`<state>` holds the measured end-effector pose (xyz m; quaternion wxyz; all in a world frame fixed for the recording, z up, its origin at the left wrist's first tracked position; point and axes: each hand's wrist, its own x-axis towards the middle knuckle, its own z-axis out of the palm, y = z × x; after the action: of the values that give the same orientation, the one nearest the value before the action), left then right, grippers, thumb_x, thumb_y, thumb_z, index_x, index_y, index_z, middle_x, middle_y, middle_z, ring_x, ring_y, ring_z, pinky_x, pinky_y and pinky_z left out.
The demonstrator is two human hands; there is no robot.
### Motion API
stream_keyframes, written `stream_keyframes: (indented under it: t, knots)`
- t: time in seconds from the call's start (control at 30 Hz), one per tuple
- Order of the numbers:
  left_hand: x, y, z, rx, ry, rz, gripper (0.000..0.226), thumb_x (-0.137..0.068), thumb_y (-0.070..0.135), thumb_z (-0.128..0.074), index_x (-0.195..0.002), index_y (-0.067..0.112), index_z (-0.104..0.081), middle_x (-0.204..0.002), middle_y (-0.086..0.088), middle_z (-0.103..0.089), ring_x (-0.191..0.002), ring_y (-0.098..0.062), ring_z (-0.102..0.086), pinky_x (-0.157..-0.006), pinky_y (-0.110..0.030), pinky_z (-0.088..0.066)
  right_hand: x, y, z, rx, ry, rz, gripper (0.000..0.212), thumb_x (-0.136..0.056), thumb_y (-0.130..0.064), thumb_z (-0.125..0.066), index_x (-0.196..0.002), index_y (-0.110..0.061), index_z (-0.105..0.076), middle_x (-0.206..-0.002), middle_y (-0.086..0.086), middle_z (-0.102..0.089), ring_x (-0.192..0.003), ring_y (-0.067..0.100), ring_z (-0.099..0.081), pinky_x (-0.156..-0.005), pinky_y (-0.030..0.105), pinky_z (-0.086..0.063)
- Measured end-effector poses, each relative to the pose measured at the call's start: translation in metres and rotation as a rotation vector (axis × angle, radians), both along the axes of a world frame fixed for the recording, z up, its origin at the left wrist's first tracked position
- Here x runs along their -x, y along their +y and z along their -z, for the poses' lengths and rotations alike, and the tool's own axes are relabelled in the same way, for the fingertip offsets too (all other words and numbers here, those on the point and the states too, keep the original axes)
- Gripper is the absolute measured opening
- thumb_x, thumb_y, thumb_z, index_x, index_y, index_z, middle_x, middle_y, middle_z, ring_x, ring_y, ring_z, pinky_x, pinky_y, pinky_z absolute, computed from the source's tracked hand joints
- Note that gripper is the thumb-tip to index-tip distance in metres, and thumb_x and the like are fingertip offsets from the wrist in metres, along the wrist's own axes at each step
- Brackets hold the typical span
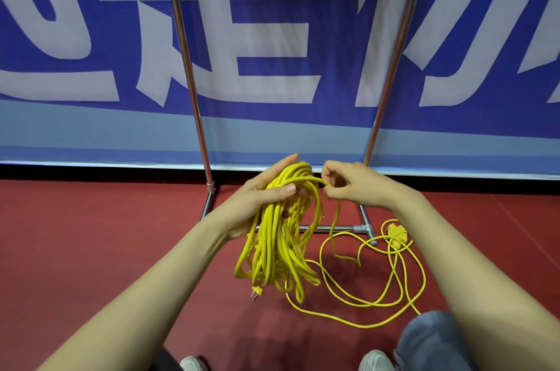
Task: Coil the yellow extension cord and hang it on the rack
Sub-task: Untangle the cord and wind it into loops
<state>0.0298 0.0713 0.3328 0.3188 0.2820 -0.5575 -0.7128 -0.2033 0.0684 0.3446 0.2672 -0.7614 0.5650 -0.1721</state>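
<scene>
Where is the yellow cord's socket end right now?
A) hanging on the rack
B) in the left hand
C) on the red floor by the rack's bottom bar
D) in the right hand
C: the socket end lies on the red floor beside the base of the rack. The left hand holds only the coil, and the right hand pinches a strand.

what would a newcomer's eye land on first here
The bright yellow extension cord stands out: a thick bundle of loops hangs from the left hand at centre, while the right hand pinches one strand beside it. The rest lies in loose loops on the red floor to the right, with its socket end near the foot of the chrome rack, before a big blue and white banner.
</scene>
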Motion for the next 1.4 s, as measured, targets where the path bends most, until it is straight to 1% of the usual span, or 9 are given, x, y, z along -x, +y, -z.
stream_keyframes:
  t: [0.17,0.3,0.37,0.5,0.67,0.8,0.97,1.23,1.4]
  knots:
    - [-0.005,-0.007,0.001,-0.051,-0.017,-0.007,0.057,-0.081,0.021,-0.064,-0.135,0.033,-0.051,-0.100,-0.015,-0.068,-0.065,-0.014,-0.057,-0.062,-0.027,-0.050,0.015,0.000,-0.011,0.191,-0.136,0.087,0.018,-0.085,-0.031,-0.068,-0.081,-0.021,-0.054,-0.071,-0.005,-0.059,-0.064,0.009,-0.053,-0.062,0.026,-0.043]
    - [-0.009,-0.012,-0.002,-0.085,-0.012,0.068,0.062,-0.069,0.011,-0.066,-0.127,0.031,-0.059,-0.094,-0.016,-0.067,-0.060,-0.017,-0.046,-0.058,-0.028,-0.039,0.014,-0.013,0.005,0.408,0.186,0.090,0.012,-0.093,-0.031,-0.055,-0.088,-0.023,-0.047,-0.080,-0.011,-0.050,-0.080,0.019,-0.052,-0.067,0.036,-0.040]
    - [-0.016,-0.015,-0.004,-0.111,0.062,0.100,0.066,-0.060,0.012,-0.069,-0.123,0.030,-0.063,-0.093,-0.020,-0.066,-0.056,-0.017,-0.045,-0.056,-0.027,-0.037,0.021,-0.019,0.029,0.323,0.266,0.128,0.011,-0.095,-0.026,-0.051,-0.089,-0.021,-0.043,-0.083,-0.008,-0.049,-0.083,0.023,-0.052,-0.068,0.037,-0.040]
    - [-0.039,-0.027,-0.007,-0.140,0.289,0.183,0.068,-0.064,0.020,-0.078,-0.129,0.029,-0.061,-0.097,-0.023,-0.064,-0.056,-0.015,-0.046,-0.057,-0.026,-0.040,0.039,-0.014,0.067,0.064,0.059,0.197,0.013,-0.091,-0.021,-0.060,-0.081,-0.020,-0.051,-0.074,-0.006,-0.063,-0.070,0.014,-0.057,-0.072,0.035,-0.045]
    - [-0.055,-0.043,-0.006,-0.225,0.735,0.345,0.052,-0.091,0.009,-0.043,-0.142,0.019,-0.042,-0.111,-0.030,-0.053,-0.068,-0.020,-0.050,-0.067,-0.029,-0.034,0.038,-0.012,0.090,0.001,-0.017,0.265,0.019,-0.088,-0.020,-0.064,-0.078,-0.009,-0.053,-0.081,0.013,-0.066,-0.072,0.019,-0.054,-0.068,0.031,-0.038]
    - [-0.057,-0.043,-0.015,-0.216,0.927,0.292,0.048,-0.090,0.013,-0.046,-0.137,0.023,-0.048,-0.110,-0.028,-0.052,-0.066,-0.016,-0.037,-0.068,-0.028,-0.034,0.032,-0.012,0.102,-0.085,0.046,0.275,0.034,-0.091,-0.019,-0.060,-0.063,-0.024,-0.042,-0.064,-0.008,-0.051,-0.064,0.011,-0.047,-0.060,0.017,-0.037]
    - [-0.063,-0.047,-0.022,-0.222,1.118,0.201,0.046,-0.088,0.012,-0.054,-0.132,0.027,-0.050,-0.109,-0.024,-0.053,-0.063,-0.018,-0.046,-0.067,-0.028,-0.040,0.029,-0.010,0.115,-0.201,0.103,0.317,0.030,-0.095,-0.027,-0.055,-0.066,-0.021,-0.047,-0.067,-0.003,-0.058,-0.064,0.014,-0.052,-0.051,0.018,-0.032]
    - [-0.050,-0.050,-0.030,-0.067,1.097,-0.361,0.055,-0.055,0.007,-0.079,-0.105,0.029,-0.071,-0.094,-0.021,-0.061,-0.052,-0.015,-0.048,-0.052,-0.024,-0.043,0.011,-0.009,0.116,-0.180,0.380,0.180,0.019,-0.096,-0.028,-0.049,-0.104,-0.011,-0.043,-0.090,0.011,-0.068,-0.091,0.032,-0.064,-0.072,0.035,-0.045]
    - [-0.041,-0.054,-0.032,-0.065,0.924,-0.679,0.041,-0.083,0.005,-0.047,-0.114,0.029,-0.057,-0.085,-0.017,-0.062,-0.047,-0.014,-0.049,-0.045,-0.022,-0.040,-0.018,0.000,0.092,-0.032,0.649,-0.065,0.027,-0.098,-0.022,-0.039,-0.124,-0.017,-0.044,-0.116,0.014,-0.058,-0.111,0.034,-0.055,-0.080,0.037,-0.042]
